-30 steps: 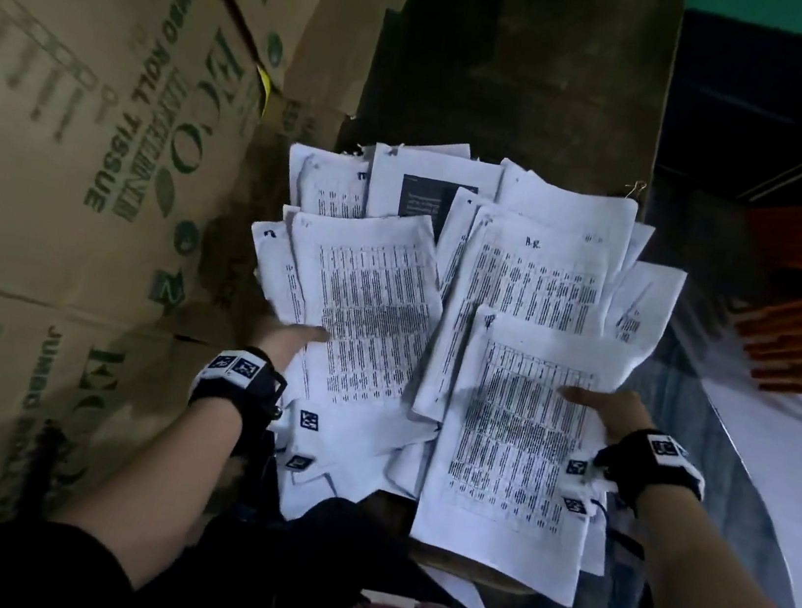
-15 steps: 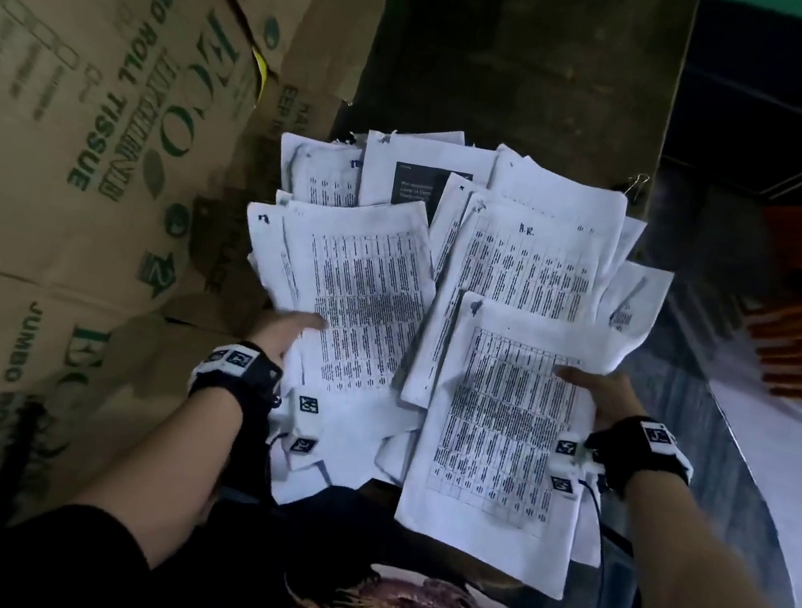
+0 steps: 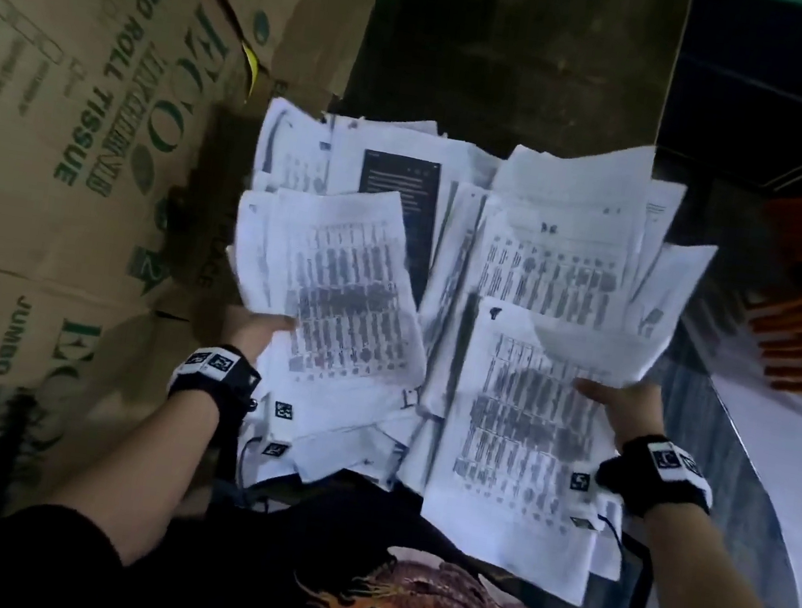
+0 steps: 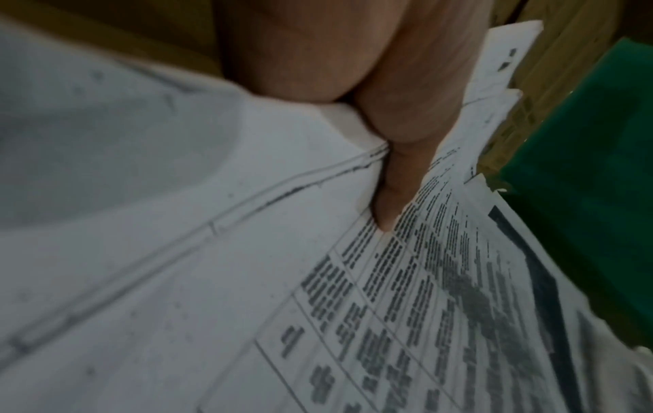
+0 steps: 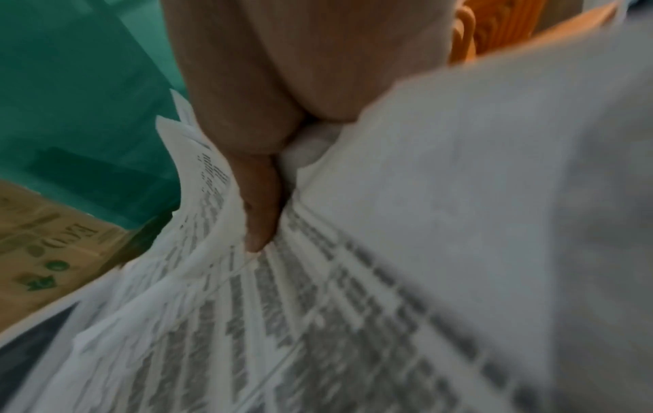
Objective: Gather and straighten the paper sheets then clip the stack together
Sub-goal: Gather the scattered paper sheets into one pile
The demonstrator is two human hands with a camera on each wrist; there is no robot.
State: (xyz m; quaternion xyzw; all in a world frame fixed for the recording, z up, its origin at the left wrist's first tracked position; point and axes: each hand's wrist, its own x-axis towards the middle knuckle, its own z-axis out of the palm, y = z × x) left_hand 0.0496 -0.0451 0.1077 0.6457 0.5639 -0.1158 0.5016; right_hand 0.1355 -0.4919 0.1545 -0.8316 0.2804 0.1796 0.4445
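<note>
Dim room: cardboard boxes (image 3: pixel 78 129), green wall (image 5: pixel 70 83).

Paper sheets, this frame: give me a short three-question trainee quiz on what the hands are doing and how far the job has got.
1. True or false: the paper sheets already form one squared stack.
2. Which hand has its thumb on a printed table sheet? A) only the left hand B) only the right hand C) both
3. Fill in: the brown printed things to the person's left are ______.

Key
1. False: they lie fanned and overlapping, edges at many angles.
2. C: each wrist view shows the thumb on top and sheets underneath.
3. Cardboard boxes.
</note>
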